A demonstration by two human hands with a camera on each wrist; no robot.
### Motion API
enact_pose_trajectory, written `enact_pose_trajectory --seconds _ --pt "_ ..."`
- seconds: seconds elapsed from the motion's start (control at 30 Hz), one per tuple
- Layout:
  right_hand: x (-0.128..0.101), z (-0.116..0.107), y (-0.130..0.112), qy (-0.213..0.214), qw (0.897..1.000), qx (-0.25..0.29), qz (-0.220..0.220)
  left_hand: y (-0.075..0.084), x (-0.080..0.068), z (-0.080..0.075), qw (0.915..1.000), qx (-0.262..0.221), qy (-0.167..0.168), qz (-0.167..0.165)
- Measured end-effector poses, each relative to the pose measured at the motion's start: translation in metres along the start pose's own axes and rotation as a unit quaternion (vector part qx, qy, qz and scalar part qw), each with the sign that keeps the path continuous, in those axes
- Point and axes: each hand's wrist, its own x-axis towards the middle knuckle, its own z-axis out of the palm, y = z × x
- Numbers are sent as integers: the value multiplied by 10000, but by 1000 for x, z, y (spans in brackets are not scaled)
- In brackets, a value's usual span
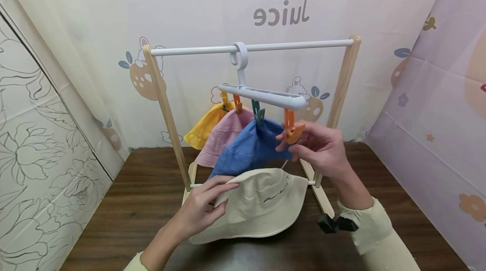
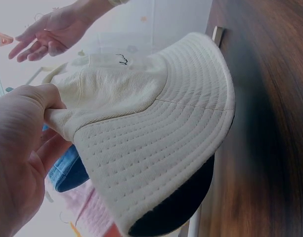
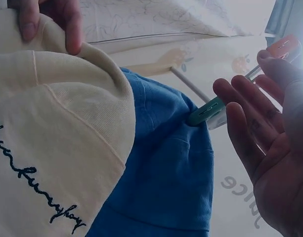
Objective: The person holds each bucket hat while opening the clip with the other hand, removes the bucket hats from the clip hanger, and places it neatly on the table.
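The left hand (image 1: pixel 197 212) pinches the cream bucket hat (image 1: pixel 258 207) at the edge of its crown — thumb on top, fingers (image 1: pixel 222 184) curled over the fold of cloth, as the left wrist view shows plainly. The hat hangs from that pinch just above the counter (image 1: pixel 133 203), its brim spreading down and toward the person, with dark script stitched on the crown's front.

The right hand (image 1: pixel 322 148) is raised beyond and above the hat, at the orange clip (image 1: pixel 293 130) that dangles from the near end of the white clip hanger (image 1: pixel 265 96). Thumb and forefinger close on the clip's handles; the other fingers (image 3: pixel 250 118) stand loosely spread, nearly straight, in the right wrist view. Whether the clip's mouth is squeezed open I cannot tell.

Just beside those fingers, on the left hand's side, a green clip (image 1: pixel 259 114) bites the top of a blue hat (image 1: pixel 247 148), which hangs directly behind the cream one and touches it. Further from both hands, a pink hat (image 1: pixel 224 136) and a yellow hat (image 1: pixel 205 127) hang from their own clips. The hanger hooks over the white rail of a wooden rack (image 1: pixel 167 111) standing on the counter.
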Motion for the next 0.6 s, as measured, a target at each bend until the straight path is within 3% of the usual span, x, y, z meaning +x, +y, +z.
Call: enact_pose_trajectory --seconds 0.27,0.6 --pt "-6 0 3 27 9998 -131 161 -2 -2 -3 9998 163 -70 -64" --pt "-18 3 5 43 9932 -580 1006 0 -6 -10 9997 17 0 -244"
